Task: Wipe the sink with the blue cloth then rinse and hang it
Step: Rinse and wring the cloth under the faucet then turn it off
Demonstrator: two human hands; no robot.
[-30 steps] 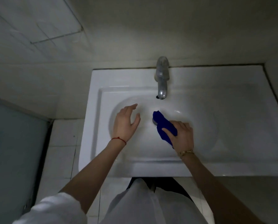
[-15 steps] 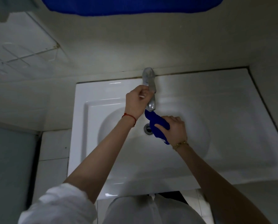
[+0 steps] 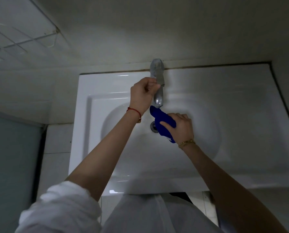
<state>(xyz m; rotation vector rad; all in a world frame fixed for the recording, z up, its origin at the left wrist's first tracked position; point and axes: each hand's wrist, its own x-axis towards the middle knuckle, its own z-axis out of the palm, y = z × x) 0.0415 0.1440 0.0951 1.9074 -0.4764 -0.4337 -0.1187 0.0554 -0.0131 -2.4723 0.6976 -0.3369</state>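
The white sink point(image 3: 207, 101) fills most of the view, set against the wall, its basin sloping to the drain point(image 3: 153, 127) near the middle; the chrome tap point(image 3: 158, 84) stands at the back rim with its spout reaching out over the basin; the left hand point(image 3: 142, 95) is curled around the tap's lever, and the right hand point(image 3: 180, 127) grips the bunched blue cloth point(image 3: 162, 120), whose upper end sits just under the spout and above the drain. This looks like the start of the rinse — no stream of water can be made out in the dim light. To do it well, lift the lever gently so the flow does not splash over the rim; keep the cloth directly beneath the spout; loosen the bunch so water reaches the folds — then squeeze it over the drain, not over the sink's flat rim.
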